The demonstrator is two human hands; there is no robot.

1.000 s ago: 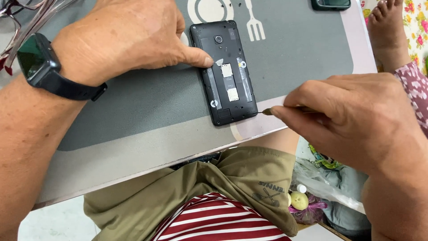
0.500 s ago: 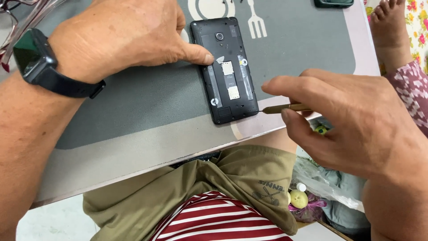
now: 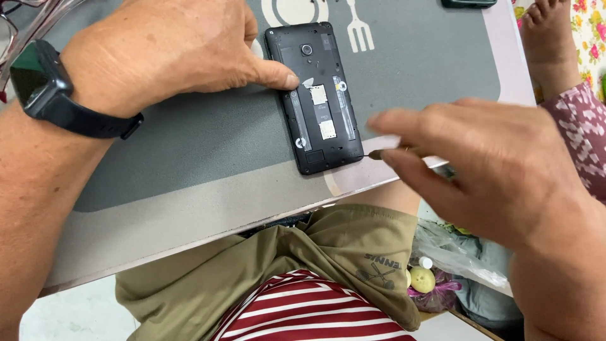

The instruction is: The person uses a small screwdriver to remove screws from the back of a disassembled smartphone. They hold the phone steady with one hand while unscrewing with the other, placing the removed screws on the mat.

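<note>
Left hand [image 3: 170, 57] thumb pins opened black phone [image 3: 319, 95] near grey mat's [image 3: 189, 158] front edge, right hand [image 3: 480, 170] pinching thin tool [image 3: 377, 153] at phone's lower corner, white fork print [image 3: 358, 31] beside.

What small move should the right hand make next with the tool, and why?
Probably ease the thin tool left into the bottom right corner of the opened phone: its tip sits just off that edge, and the left hand thumb already pins the phone on the mat.

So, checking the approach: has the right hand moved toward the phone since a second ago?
Yes. The right hand shifted up, its thin tool now beside the phone's lower right corner.
</note>
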